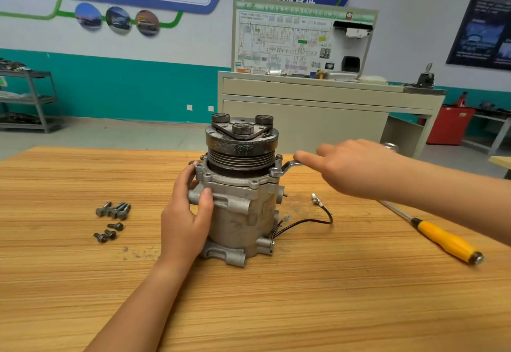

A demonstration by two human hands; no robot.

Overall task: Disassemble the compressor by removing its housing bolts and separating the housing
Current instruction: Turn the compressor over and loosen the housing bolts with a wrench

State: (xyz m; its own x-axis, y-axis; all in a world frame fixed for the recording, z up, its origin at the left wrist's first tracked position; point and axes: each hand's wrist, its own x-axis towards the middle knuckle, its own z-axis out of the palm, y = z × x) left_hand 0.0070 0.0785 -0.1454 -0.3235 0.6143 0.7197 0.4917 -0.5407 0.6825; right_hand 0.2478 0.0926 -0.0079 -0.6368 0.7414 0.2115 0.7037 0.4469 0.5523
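Compressor (240, 213) stood upright near the middle of the wooden table (304, 310), long axis vertical, pulley (240, 148) end up, mounting feet down. Wire lead (304, 223) trailed off to its right. Left hand (185, 219) clamped the housing's left side, thumb on a front lug, fingers round the back. Right hand (356, 169) lay over the wrench (286, 167) handle, index finger straight along it; could not tell whether the other fingers wrapped it. Wrench ring sat on 1 flange bolt at front right. Loose bolts (112, 210) lay well to the left, screwdriver (448, 241) to the right.

Judgement: cast metal body, heavy, rigid, probably greasy. Best held by lugs and flange, not the smooth barrel. Brace against wrench torque so it does not tip.
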